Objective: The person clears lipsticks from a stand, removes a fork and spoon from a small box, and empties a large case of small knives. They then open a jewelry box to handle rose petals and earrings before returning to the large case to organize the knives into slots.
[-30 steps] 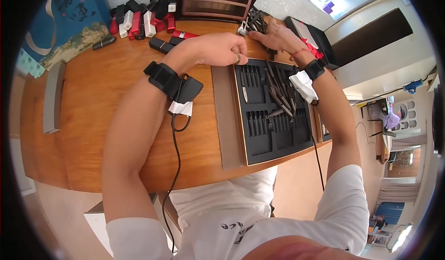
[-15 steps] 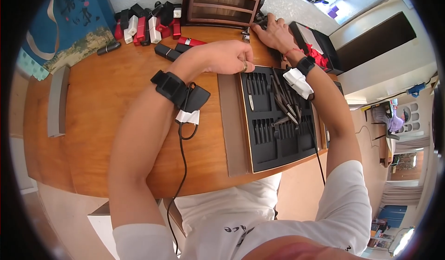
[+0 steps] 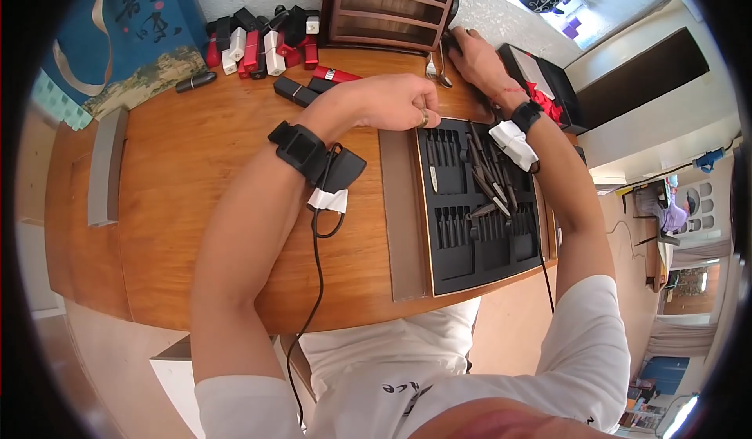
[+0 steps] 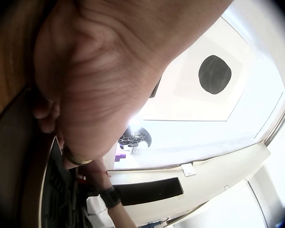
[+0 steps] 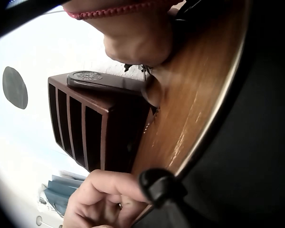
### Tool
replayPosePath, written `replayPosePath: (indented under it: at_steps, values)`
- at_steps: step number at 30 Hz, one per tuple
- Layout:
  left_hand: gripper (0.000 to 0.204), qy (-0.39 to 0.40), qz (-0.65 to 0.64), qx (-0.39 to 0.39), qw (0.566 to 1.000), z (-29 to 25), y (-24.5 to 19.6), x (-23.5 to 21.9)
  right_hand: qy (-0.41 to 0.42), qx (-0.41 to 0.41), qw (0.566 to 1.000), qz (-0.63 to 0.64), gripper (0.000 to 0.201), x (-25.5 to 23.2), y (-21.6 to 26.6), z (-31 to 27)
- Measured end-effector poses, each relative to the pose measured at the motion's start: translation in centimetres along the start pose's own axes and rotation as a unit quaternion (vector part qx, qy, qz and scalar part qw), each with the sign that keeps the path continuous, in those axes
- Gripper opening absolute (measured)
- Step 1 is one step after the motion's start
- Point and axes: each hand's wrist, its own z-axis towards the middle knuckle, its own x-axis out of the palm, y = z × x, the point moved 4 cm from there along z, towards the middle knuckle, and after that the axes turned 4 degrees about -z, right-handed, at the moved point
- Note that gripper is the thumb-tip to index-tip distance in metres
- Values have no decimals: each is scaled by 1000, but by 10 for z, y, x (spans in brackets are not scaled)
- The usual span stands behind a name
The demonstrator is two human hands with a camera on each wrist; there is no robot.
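At the back of the table, beside the shelf, my right hand [image 3: 480, 65] reaches over dark utensils [image 3: 450, 41]; its fingertips are partly hidden, so any grip is unclear. A fork [image 3: 432, 66] and a spoon [image 3: 444, 77] lie just left of it. My left hand [image 3: 392, 101] has curled fingers on the back left corner of a black slotted tray [image 3: 450, 270], gripping its edge; the right wrist view shows those fingers [image 5: 107, 197] close up. Loose dark-handled utensils [image 3: 492, 177] lie crossed in the tray, and one knife [image 3: 433, 165] lies in a left slot.
A wooden shelf [image 3: 392, 8] stands against the wall. Red, white and black small boxes [image 3: 262, 46] are heaped to its left, near a blue bag [image 3: 149, 39]. An open black box [image 3: 540, 86] is at the back right, and a grey bar [image 3: 108, 165] at the left.
My right hand has moved further back over the dark utensils, most of which are now covered, while the fork and spoon show beside it. The left hand stays at the tray's corner.
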Motion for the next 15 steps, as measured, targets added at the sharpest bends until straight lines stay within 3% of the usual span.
replayPosePath:
  at_steps: [3, 5, 7, 11, 15]
  values:
    - [32, -3, -10, -16, 1000, -1, 0, 0, -3, -40, 998, 53, 29, -8, -12, -2]
    - [40, 8, -7, -7, 1000, -1, 1, 0, -2, -41, 995, 93, 29, -21, -17, -4]
    - [40, 8, -1, -10, 1000, 0, 2, 0, 14, 26, 989, 147, 30, -33, -25, -9]
    - [39, 6, 8, -27, 1000, -1, 2, -1, 39, 75, 978, 191, 28, -53, -45, -16]
    - [38, 7, 12, -28, 1000, -1, 1, -1, 59, 108, 953, 276, 26, -95, -36, -40]
